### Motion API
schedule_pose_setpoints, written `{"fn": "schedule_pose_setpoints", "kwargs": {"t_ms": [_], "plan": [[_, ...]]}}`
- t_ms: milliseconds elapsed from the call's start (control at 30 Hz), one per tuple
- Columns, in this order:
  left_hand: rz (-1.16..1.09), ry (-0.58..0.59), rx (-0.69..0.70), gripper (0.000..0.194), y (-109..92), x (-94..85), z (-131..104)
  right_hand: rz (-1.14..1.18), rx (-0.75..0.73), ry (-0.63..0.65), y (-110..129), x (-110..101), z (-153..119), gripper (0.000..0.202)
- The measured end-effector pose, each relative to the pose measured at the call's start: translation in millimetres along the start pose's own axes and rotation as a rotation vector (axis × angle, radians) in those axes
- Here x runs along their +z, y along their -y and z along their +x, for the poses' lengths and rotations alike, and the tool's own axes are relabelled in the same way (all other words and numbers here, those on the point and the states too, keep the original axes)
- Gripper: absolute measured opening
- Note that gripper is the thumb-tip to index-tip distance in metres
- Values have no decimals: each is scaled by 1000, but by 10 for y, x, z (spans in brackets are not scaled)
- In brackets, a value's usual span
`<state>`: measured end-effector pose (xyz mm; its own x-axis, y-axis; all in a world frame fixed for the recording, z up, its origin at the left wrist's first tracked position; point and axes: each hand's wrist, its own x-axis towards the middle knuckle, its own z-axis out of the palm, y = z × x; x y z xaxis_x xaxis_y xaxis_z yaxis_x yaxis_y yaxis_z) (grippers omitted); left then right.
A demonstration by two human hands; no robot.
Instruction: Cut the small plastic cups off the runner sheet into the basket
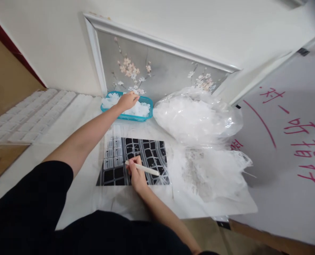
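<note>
My left hand (128, 101) is over the blue basket (132, 117), which holds many small white pieces (142, 109). Its fingers are bent downward, and whether they hold a piece cannot be made out. My right hand (138, 176) grips a white pen-like tool (147, 169) above a black sheet with a grey grid pattern (115, 176). The tool lies slanted, one end past my fingertips on the left, the other toward the lower right. Small white rectangular pieces (113, 153) sit in rows on the left part of the sheet.
Behind and right of the sheet rests a large clear plastic bag (194, 113) of white material. Nearer lies another translucent bag (216, 173). Rows of white blocks (22, 117) fill the far left. A framed flower picture (162, 67) and a whiteboard with red writing (279, 184) border the table.
</note>
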<state>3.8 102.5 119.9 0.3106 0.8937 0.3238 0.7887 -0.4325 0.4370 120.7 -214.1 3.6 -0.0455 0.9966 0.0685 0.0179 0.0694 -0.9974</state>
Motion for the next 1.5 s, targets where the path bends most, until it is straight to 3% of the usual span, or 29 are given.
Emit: {"fn": "schedule_pose_setpoints", "kwargs": {"t_ms": [133, 233, 300, 400, 467, 567, 667, 933, 1067, 1167, 1267, 1300, 1400, 1500], "plan": [[51, 102, -26, 22, 127, -116, 14, -72, 77, 30, -11, -22, 5, 19], [89, 99, 25, 26, 104, -163, -283, -166, 90, -26, -20, -52, 5, 21], [110, 97, 182, 31, 11, -162, -694, -226, 74, -66, -24, -71, -3, 22], [43, 244, 450, 31, -146, -139, -1525, -276, 55, -86, -21, -86, -17, 24], [34, 319, 547, 30, -201, -136, -2075, -284, 46, -76, -11, -89, -21, 25], [-18, 390, 470, 30, -201, -150, -2674, -285, 48, -81, 8, -91, -21, 25], [-134, 364, 306, 31, -172, -136, -2965, -306, 59, -89, 17, -90, -17, 25], [-410, 332, 93, 33, -231, 22, -3051, -391, 34, -56, 12, -73, -17, 23], [-795, 219, -180, 17, -250, 85, -2987, -440, 35, -26, 3, -58, -14, 20], [-1029, -14, -486, 6, -164, 115, -2875, -462, 52, -24, -35, -33, -7, 20], [-1481, -381, -958, 8, 6, 44, -2741, -453, 81, -48, -70, -20, -1, 19], [-1596, -495, -1060, 11, 65, -10, -2712, -442, 94, -62, -71, -24, -1, 18], [-1679, -684, -1072, 12, 195, -225, -2715, -388, 106, -90, -23, -64, -9, 18], [-1640, -606, -963, 8, 205, -385, -2834, -243, 79, -95, 76, -92, -26, 17]]}}
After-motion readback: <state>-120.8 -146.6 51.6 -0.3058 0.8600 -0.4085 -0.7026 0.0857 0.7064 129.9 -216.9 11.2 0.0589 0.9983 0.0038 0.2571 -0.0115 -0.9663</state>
